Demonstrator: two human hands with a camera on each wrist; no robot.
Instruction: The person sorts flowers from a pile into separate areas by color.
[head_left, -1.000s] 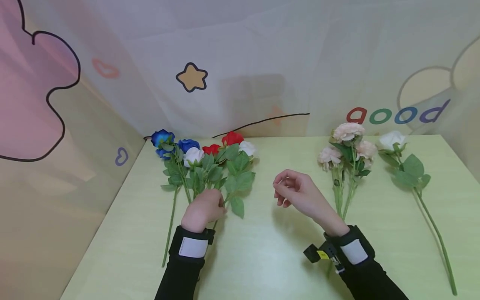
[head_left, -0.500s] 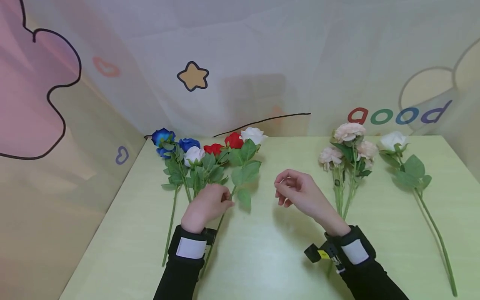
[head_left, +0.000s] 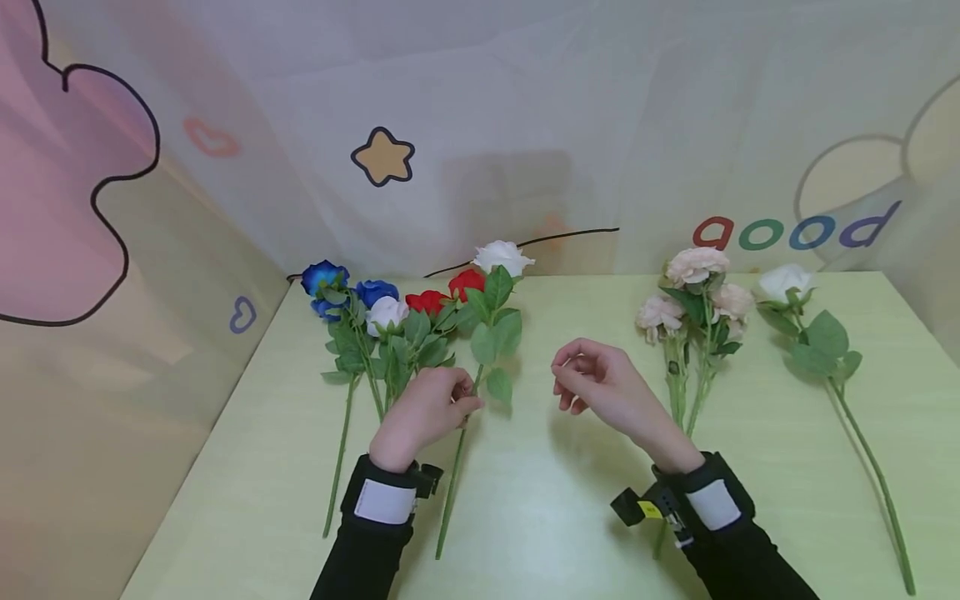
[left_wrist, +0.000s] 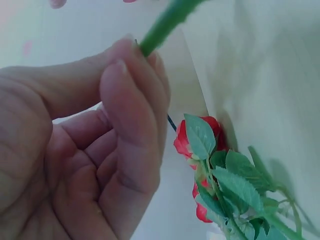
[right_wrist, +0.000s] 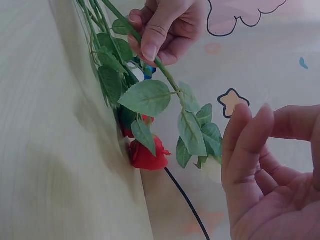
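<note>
- Head view: pinches a white rose (head_left: 486, 342) by its green stem (head_left: 452, 493) with the left hand (head_left: 423, 412), just to the right of two red roses (head_left: 427, 302). Points the bloom (head_left: 503, 257) toward the far edge of the table (head_left: 543, 508), in front of a pale backdrop (head_left: 637, 100) printed with a star (head_left: 383, 157).
- Also in head view: hangs the right hand (head_left: 603, 390) above the table, well apart from the left, with fingers loosely bent.
- Farther out in the same view: includes blue roses (head_left: 377, 292) and a second white rose (head_left: 388, 314) beside the red ones, then pale pink flowers (head_left: 697, 265) on the right, with a third white rose (head_left: 828, 332) lying next to them.
- Left wrist view: shows thumb and fingertips clamped on the stem close up, with the red roses among green leaves (left_wrist: 239, 186) lower down, beyond the hand.
- Right wrist view: shows the left hand near the top, gripping the stem, with leaves reaching below and the bloom partly hidden behind them. Puts the right hand in the foreground, thumb and fingertips near one another; cannot tell about contact between them.
</note>
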